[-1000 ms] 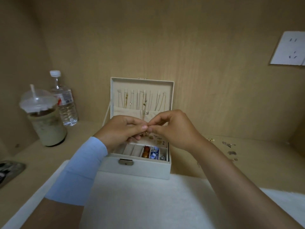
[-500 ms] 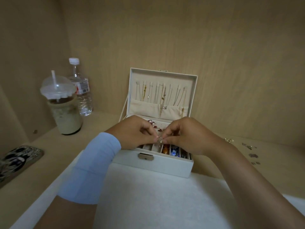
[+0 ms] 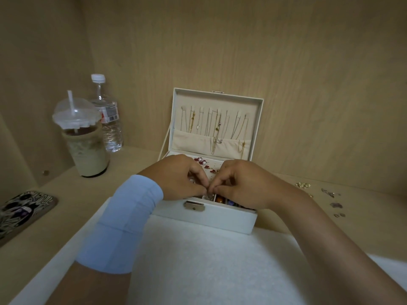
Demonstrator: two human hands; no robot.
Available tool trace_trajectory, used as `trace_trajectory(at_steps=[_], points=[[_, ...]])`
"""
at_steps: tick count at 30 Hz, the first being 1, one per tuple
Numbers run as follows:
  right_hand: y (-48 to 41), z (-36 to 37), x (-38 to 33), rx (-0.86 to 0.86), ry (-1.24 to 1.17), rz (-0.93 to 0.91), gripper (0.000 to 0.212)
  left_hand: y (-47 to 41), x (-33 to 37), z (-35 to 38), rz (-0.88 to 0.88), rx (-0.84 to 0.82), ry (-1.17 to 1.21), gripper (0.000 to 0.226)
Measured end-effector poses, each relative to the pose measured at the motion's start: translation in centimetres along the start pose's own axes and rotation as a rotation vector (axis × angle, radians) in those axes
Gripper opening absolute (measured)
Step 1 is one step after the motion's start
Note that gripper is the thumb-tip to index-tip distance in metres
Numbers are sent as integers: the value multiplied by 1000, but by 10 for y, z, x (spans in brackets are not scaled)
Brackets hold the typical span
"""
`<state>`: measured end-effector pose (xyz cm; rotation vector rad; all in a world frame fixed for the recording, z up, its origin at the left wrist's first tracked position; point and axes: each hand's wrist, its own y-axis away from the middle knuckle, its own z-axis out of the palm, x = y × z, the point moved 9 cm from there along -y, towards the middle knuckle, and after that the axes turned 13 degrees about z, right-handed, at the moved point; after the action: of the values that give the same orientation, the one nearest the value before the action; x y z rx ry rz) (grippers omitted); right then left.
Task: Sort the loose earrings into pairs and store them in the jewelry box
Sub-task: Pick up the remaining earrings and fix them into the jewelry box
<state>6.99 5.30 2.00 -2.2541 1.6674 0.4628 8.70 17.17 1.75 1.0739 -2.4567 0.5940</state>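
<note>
Storing step judged in hand: small silvery earring [image 3: 207, 195], barely visible, pinched between curled fingers of left hand [image 3: 182, 179] and right hand [image 3: 244, 186], just above front compartments of open white leatherette jewelry box [image 3: 209, 219]

Next: earring to be seated in slot; loose gold and dark earrings [image 3: 302, 185] on tan wooden desk [image 3: 308, 219], right of box, to be matched

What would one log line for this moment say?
left hand: pinches tiny hidden piece | right hand: pinches same piece | place: above open jewelry box | loose earrings: outside box, right

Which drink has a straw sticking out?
The plastic cup with the domed lid, in front; the water bottle behind it only has a white screw cap.
</note>
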Motion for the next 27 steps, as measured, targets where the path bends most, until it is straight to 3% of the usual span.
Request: trace_trajectory(at_steps=[3,7,13,17,22,27], points=[[-1,-1,2,-4,-31,5,16,-1,1,1,3,-1,-23,5],[4,-34,20,128,-209,58,17,0,2,-7,-21,92,-24,6],[35,-67,73,184,-238,157,16,-17,43,8,72,199,14,7],[56,-67,122,137,-194,279,13,-41,82,33,118,128,0,8],[72,-52,167,-36,-26,404,27,-79,126,78,161,-9,-85,10],[75,-41,182,-103,-14,456,15,-108,120,137,51,-280,-255,12]])
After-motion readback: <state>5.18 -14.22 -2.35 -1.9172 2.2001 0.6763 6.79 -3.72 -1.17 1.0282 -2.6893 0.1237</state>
